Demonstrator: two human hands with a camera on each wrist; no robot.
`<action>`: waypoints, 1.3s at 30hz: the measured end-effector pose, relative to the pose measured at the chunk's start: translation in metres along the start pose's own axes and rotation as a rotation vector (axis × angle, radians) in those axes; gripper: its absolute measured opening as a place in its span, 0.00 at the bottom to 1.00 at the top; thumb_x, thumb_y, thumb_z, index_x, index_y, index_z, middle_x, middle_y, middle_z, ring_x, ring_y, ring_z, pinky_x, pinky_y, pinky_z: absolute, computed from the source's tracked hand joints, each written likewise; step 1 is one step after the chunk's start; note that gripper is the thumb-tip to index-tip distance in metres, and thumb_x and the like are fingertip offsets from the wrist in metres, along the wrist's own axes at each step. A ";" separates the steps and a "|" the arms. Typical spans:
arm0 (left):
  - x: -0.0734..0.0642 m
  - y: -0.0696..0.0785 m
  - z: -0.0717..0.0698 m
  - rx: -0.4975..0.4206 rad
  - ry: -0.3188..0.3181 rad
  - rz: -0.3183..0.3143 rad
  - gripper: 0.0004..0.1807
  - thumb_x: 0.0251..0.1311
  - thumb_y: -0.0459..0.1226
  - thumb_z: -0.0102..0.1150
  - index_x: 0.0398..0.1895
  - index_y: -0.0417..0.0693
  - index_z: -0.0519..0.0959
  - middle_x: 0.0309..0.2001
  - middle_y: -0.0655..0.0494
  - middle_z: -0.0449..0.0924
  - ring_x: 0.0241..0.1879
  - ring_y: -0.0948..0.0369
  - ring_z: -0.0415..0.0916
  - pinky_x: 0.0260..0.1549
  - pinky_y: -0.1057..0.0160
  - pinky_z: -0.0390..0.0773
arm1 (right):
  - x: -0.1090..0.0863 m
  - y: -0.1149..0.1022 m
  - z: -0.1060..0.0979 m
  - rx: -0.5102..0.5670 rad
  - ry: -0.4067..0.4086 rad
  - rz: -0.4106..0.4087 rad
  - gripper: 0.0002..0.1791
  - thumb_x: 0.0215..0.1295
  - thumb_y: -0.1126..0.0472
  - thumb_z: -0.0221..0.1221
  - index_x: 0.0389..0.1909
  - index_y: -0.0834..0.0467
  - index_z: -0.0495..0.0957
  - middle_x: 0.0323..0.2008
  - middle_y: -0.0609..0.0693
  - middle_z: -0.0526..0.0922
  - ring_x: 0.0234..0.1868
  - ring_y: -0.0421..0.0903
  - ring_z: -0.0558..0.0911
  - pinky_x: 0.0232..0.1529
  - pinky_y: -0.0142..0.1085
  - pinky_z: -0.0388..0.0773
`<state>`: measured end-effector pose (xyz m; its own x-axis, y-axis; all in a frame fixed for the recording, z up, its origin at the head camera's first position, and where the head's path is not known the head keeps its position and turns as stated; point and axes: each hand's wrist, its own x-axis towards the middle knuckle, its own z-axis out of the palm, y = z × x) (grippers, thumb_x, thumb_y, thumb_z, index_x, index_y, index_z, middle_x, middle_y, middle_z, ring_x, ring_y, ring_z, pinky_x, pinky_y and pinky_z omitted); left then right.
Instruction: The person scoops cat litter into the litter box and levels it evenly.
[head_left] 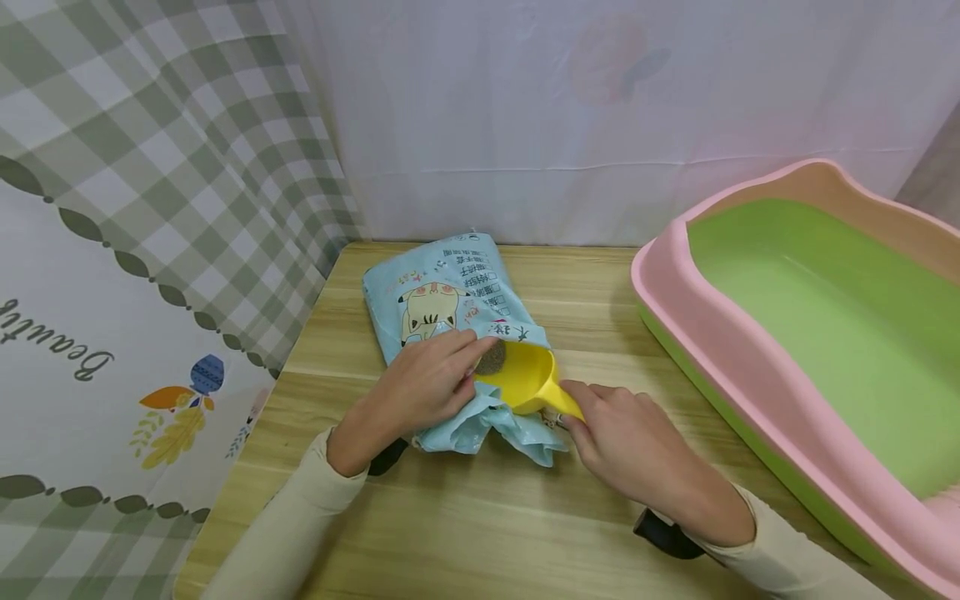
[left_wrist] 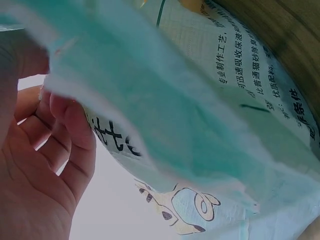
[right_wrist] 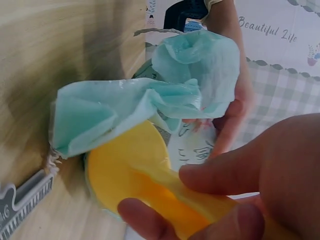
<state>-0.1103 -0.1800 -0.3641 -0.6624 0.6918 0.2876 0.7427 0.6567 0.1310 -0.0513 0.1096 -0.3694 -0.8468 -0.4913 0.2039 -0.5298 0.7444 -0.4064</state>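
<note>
A light-blue bag of cat litter (head_left: 472, 279) with a printed cartoon cat lies on the wooden table, its mouth toward me. My left hand (head_left: 420, 383) pinches the bag's torn edge between thumb and fingers; the left wrist view shows the thin film (left_wrist: 165, 110) from close by. A yellow scoop (head_left: 531, 377) sits partly inside the mouth, with grey-brown granules (head_left: 492, 358) at its far end. Its handle is gripped by my right hand (head_left: 633, 437), thumb and fingers around it in the right wrist view. Crumpled bag film (right_wrist: 110, 110) hangs beside the scoop there.
A large litter box with a pink rim (head_left: 750, 350) and green base stands on the right. Checked cloth (head_left: 225, 108) hangs at left, and a white curtain (head_left: 525, 100) covers the back. A grey-white toothed piece (right_wrist: 30, 200) lies near the bag film.
</note>
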 end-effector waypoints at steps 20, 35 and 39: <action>-0.002 0.000 -0.001 -0.009 -0.013 -0.017 0.28 0.62 0.28 0.71 0.67 0.35 0.82 0.33 0.60 0.70 0.29 0.63 0.68 0.26 0.68 0.71 | 0.022 0.010 0.027 0.099 0.058 -0.036 0.22 0.74 0.63 0.69 0.65 0.67 0.83 0.51 0.61 0.91 0.42 0.57 0.90 0.36 0.52 0.86; -0.001 0.001 -0.002 0.013 0.012 -0.026 0.30 0.61 0.28 0.72 0.69 0.34 0.81 0.34 0.60 0.70 0.29 0.64 0.68 0.26 0.67 0.71 | 0.007 0.010 0.005 0.088 0.046 -0.053 0.22 0.73 0.62 0.70 0.66 0.61 0.84 0.34 0.45 0.86 0.26 0.38 0.72 0.26 0.37 0.71; -0.002 0.002 -0.005 0.021 0.006 -0.031 0.30 0.62 0.29 0.72 0.69 0.34 0.81 0.34 0.60 0.71 0.30 0.63 0.68 0.27 0.66 0.72 | 0.001 0.009 -0.003 0.069 0.042 -0.051 0.24 0.73 0.61 0.70 0.67 0.61 0.84 0.29 0.41 0.80 0.25 0.36 0.69 0.26 0.36 0.69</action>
<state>-0.1073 -0.1814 -0.3600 -0.6843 0.6695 0.2890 0.7197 0.6838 0.1203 -0.0570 0.1172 -0.3707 -0.8209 -0.5072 0.2623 -0.5687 0.6853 -0.4548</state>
